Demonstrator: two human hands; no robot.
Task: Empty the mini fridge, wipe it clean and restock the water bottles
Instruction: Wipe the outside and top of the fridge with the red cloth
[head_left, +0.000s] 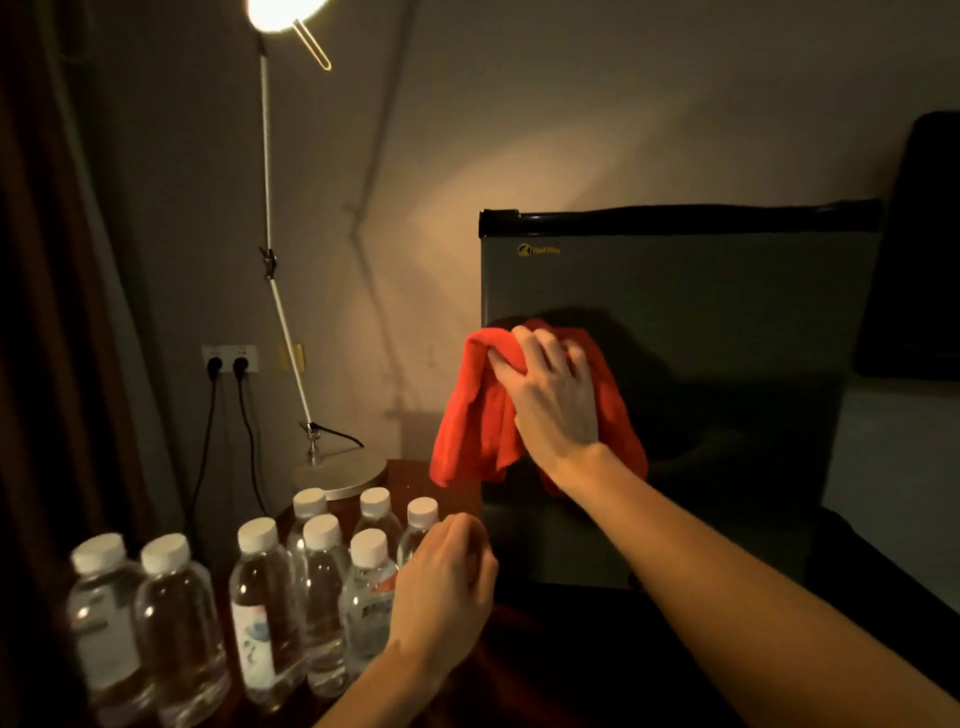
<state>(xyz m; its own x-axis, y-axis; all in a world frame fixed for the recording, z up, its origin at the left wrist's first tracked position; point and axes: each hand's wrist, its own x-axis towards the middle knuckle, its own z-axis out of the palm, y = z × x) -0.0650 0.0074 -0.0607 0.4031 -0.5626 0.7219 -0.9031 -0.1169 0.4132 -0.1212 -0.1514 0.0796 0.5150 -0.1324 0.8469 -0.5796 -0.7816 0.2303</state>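
The dark grey mini fridge (701, 291) stands on the right with its door closed. My right hand (550, 395) grips a red cloth (478, 415) and holds it against the left part of the door front. Several clear water bottles (260, 597) with white caps stand grouped on the dark table at lower left. My left hand (447, 577) hovers beside the rightmost bottles with its fingers loosely curled; whether it touches a bottle is hidden by the hand itself.
A lit desk lamp (275, 234) with a round base (340, 475) stands behind the bottles. Two black plugs sit in a wall socket (228, 361). A dark curtain hangs at far left, and a dark object (914, 249) lies right of the fridge.
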